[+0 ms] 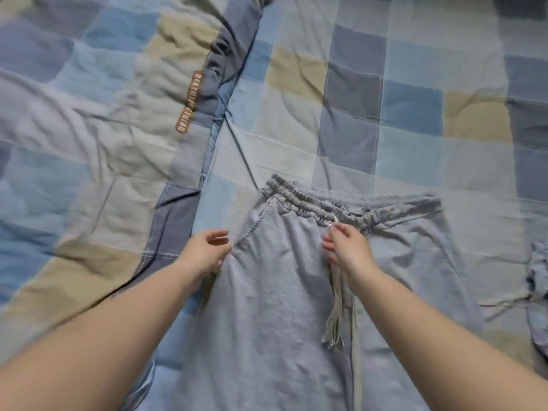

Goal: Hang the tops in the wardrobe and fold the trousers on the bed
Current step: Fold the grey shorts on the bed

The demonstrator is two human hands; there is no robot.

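Grey drawstring trousers (275,292) lie flat on the checked bed sheet (415,129), elastic waistband (350,203) away from me and legs running off the bottom of the view. My left hand (204,250) is at the trousers' left edge beside the pocket seam, fingers loosely curled, fingertips just touching the cloth. My right hand (347,247) is at the middle of the waist, below the waistband, and pinches the pale drawstring (335,318), whose ends hang down over the front.
A rumpled checked duvet (89,143) with an orange label (188,103) covers the left half of the bed. Another grey-blue garment (538,277) with a trailing cord lies at the right edge, close to the trousers.
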